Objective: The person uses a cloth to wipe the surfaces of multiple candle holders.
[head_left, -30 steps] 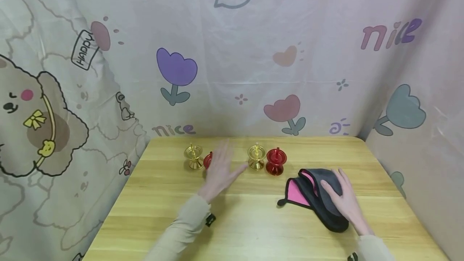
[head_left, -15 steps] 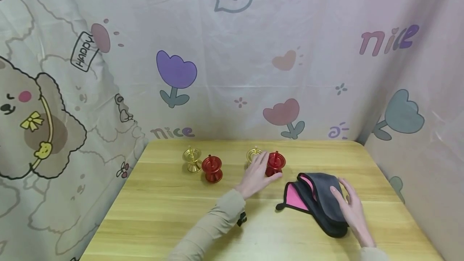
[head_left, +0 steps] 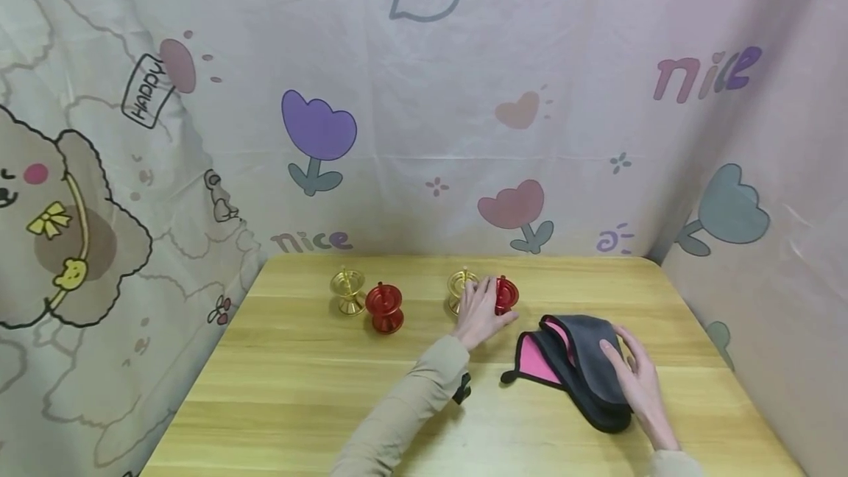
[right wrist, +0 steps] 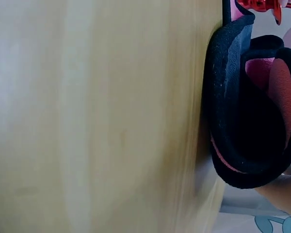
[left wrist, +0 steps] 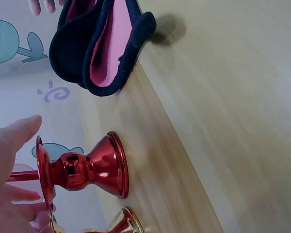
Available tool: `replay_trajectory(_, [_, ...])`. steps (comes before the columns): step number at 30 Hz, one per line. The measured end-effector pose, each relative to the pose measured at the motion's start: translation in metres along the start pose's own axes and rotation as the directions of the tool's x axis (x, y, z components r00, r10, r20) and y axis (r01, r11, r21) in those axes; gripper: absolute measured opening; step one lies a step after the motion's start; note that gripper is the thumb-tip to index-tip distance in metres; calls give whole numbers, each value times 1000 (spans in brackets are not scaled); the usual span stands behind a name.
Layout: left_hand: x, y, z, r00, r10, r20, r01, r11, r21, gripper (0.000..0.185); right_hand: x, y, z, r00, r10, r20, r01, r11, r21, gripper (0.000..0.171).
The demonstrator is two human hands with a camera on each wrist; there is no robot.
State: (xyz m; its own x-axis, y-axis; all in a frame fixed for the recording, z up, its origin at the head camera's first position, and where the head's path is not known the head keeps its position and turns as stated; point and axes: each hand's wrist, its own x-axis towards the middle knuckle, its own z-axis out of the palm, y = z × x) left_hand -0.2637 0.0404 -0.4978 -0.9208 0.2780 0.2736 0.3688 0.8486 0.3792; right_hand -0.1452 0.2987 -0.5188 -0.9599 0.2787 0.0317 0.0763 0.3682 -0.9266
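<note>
From my seat, the left hand (head_left: 478, 313) is at the glossy red metal hourglass-shaped candle holder (head_left: 505, 296) near the back of the pale wooden table (head_left: 278, 389), fingers loosely spread around its top. The left wrist view shows the rim isn't pinched yet. The right hand (head_left: 637, 381) rests flat, fingers relaxed, on the folded soft grey-and-pink cloth (head_left: 570, 366); a shiny gold holder (head_left: 458, 290) stands just beside.

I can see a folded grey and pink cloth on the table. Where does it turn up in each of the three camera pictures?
Head: the folded cloth lies right of centre on the table, under the right hand.
Left wrist: cloth at the top left, above the red candle holder.
Right wrist: cloth along the right edge.
Shared landmark: the red candle holder, also seen in the head view and at the right wrist view's top right corner.
</note>
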Motion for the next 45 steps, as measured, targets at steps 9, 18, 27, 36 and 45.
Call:
replay_trajectory(9, [1,-1,5,997,-9,-71,14,997,77,71,-2,-1,2,1000,-14,-18,14,1000,6,59])
replay_trajectory(18, [-22,-11,-4,999,-11,35,17,987,-162,84,-1,-1,1,1000,0,-2,0,1000,0,61])
replay_trajectory(27, [-52,-40,-4,998,-47,39,60,872,-486,77,9,-2,0,1000,-4,0,4,999,-31,62])
replay_trajectory(36, [-76,-69,-2,989,-41,143,137,624,-769,75,33,6,-12,994,93,55,-73,954,-292,68])
replay_trajectory(45, [-84,-77,-5,983,-13,185,160,556,-815,82,64,7,-21,948,261,183,-154,879,-452,82])
